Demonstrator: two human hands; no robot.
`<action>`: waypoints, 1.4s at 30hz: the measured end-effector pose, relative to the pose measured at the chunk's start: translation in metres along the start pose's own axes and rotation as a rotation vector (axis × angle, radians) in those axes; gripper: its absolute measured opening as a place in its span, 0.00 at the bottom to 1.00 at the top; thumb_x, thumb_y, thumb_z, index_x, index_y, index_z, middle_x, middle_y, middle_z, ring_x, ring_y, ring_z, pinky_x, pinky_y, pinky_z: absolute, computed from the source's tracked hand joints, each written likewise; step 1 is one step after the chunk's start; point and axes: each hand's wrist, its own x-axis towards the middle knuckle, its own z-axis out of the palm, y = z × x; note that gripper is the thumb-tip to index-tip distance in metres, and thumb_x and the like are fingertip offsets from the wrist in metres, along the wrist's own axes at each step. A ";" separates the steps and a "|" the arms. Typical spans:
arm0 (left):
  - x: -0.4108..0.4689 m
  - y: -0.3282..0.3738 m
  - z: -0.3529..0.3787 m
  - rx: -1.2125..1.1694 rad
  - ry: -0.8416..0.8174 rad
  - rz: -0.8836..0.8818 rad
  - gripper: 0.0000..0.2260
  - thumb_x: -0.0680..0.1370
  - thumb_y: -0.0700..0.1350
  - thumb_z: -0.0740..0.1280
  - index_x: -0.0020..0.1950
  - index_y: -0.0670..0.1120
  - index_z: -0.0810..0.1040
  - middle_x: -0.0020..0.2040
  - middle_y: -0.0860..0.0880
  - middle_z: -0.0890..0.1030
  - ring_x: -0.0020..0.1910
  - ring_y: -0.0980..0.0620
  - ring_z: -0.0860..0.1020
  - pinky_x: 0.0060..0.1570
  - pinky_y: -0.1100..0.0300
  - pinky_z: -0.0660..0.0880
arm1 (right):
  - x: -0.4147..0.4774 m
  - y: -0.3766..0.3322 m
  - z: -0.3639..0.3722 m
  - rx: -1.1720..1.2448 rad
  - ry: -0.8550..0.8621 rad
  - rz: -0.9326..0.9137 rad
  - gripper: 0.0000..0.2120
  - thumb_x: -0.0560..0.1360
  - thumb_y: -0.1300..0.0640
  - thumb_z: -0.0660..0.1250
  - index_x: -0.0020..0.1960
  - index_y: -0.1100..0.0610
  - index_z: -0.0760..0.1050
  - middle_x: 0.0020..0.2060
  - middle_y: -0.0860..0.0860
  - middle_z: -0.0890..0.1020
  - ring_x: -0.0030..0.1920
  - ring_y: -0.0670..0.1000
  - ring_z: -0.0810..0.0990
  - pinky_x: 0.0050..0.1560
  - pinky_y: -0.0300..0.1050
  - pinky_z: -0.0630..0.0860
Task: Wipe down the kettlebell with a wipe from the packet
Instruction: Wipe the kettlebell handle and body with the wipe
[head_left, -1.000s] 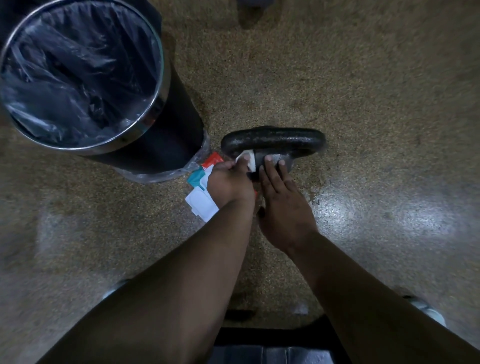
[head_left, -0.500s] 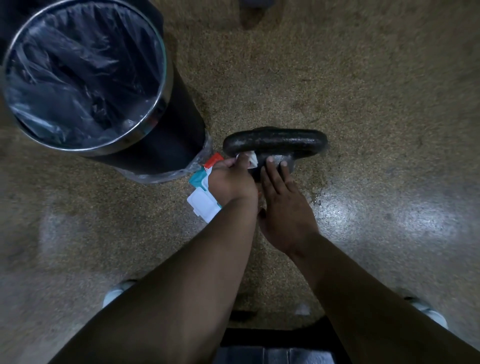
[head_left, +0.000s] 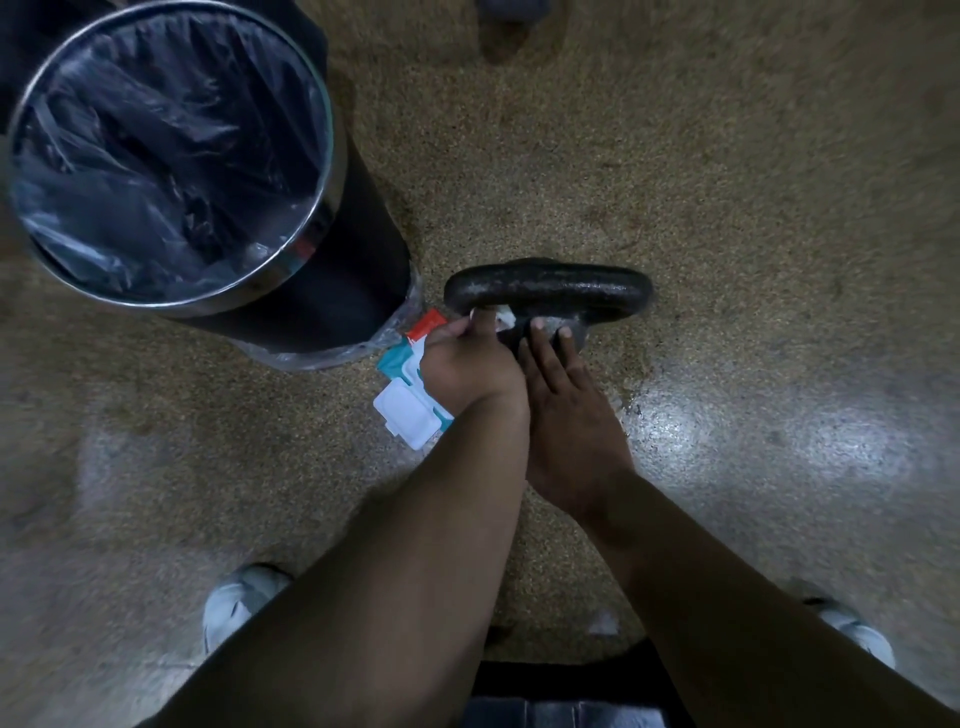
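black cast iron, pitted and dull: kettlebell standing upright on the speckled floor, just beside the lined waste bin, handle uppermost. long axis of the handle running left to right across the view, body below it mostly hidden by both hands. white wipe pinched under the left hand, fingers curled and pressed together against the near side below the handle's left end. right hand laid flat on the body, fingers slightly spread, likely steadying. wipes packet on the floor under the left wrist, white flap showing. best done by keeping that brace firm, rubbing along the handle's length end to end, then round the body, refolding the wipe to a clean face once soiled.
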 end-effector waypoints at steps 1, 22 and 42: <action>-0.001 -0.002 -0.002 -0.016 -0.002 0.004 0.05 0.75 0.47 0.75 0.43 0.48 0.81 0.40 0.51 0.85 0.42 0.54 0.82 0.46 0.63 0.75 | 0.000 0.000 -0.001 0.007 0.010 -0.001 0.39 0.77 0.41 0.52 0.80 0.60 0.43 0.79 0.54 0.39 0.78 0.58 0.37 0.78 0.53 0.50; 0.007 0.000 -0.004 0.099 -0.086 0.037 0.08 0.74 0.49 0.76 0.39 0.49 0.80 0.36 0.55 0.82 0.38 0.57 0.79 0.46 0.62 0.74 | -0.001 -0.003 -0.001 0.006 0.013 0.032 0.38 0.79 0.44 0.55 0.80 0.58 0.41 0.79 0.51 0.38 0.78 0.56 0.37 0.78 0.50 0.47; 0.000 -0.013 -0.003 0.102 -0.023 0.061 0.09 0.75 0.50 0.75 0.41 0.49 0.78 0.40 0.52 0.81 0.46 0.51 0.80 0.53 0.62 0.73 | 0.000 -0.002 -0.005 -0.025 -0.035 0.002 0.39 0.80 0.42 0.54 0.79 0.60 0.40 0.77 0.53 0.34 0.78 0.59 0.36 0.78 0.54 0.48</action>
